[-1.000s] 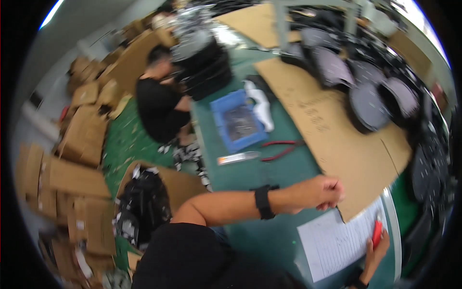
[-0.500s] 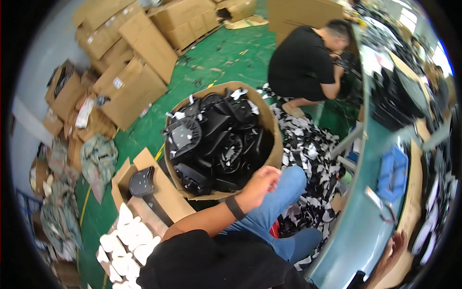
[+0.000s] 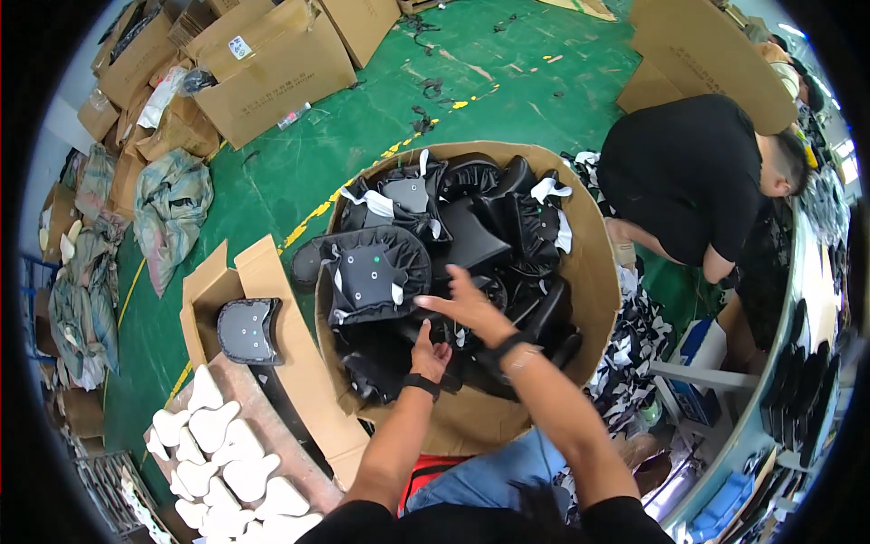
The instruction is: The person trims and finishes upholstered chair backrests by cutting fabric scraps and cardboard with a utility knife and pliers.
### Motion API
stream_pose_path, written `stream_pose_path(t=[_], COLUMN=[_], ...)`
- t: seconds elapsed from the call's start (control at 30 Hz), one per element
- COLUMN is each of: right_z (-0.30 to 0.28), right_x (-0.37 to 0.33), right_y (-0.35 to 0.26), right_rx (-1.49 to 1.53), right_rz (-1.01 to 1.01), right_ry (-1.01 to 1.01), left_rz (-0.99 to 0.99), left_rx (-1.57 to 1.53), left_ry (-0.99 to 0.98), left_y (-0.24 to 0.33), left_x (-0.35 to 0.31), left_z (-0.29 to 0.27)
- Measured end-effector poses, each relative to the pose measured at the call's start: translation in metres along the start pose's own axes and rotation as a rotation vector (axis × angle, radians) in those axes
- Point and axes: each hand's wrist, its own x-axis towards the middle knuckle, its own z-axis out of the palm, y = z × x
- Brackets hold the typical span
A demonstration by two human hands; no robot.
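Observation:
A large round cardboard carton (image 3: 605, 313) stands before me, heaped with black padded seats. Near its left side a black seat (image 3: 373, 270) lies underside up, showing gathered cover edges and a grey base plate. My right hand (image 3: 469, 306) hovers at the right edge of this seat, fingers spread and holding nothing. Lower, over the near part of the heap, is my left hand (image 3: 430, 359), thumb raised and fingers loosely bent apart, with nothing visible in it. Another seat with white tabs (image 3: 399, 195) lies farther back, beside a smooth black seat (image 3: 471, 238).
White saddle-shaped foam pieces (image 3: 237, 444) pile up at lower left, next to an open carton (image 3: 213, 295) with a black seat (image 3: 249, 331) in it. A person in black (image 3: 684, 172) crouches at right by black and white scraps (image 3: 634, 363). A workbench (image 3: 770, 399) edges the right.
My view has swung toward the carton. My right hand has left the bench side and come over the carton. My left hand has moved to the near part of the heap.

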Motion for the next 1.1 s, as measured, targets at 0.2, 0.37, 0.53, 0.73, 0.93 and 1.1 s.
stream_pose_path(t=[0.2,0.37,0.53,0.73,0.93,1.1], right_z=[0.062,0.03,0.018,-0.006,0.014,-0.003], right_x=[0.069,0.096,0.162,0.165,0.067,-0.015], right_y=[0.008,-0.063,-0.053,-0.04,-0.031,-0.017], right_rx=[0.397,0.018,-0.554,-0.391,-0.467,-0.479], right_rz=[0.228,-0.205,0.025,0.062,-0.141,-0.452], right_ry=[-0.086,0.031,-0.056,-0.172,0.046,0.173], left_rz=[0.447,0.199,0.171,0.24,0.555,0.465], left_rx=[0.178,-0.417,-0.543,-0.646,-0.357,-0.265], left_ry=[-0.44,-0.236,-0.345,-0.36,-0.338,-0.427], left_y=[0.002,0.024,0.002,0.001,-0.026,-0.02], left_x=[0.049,0.097,0.092,0.087,0.041,-0.033], left_z=[-0.009,-0.018,0.015,0.016,-0.038,-0.084])
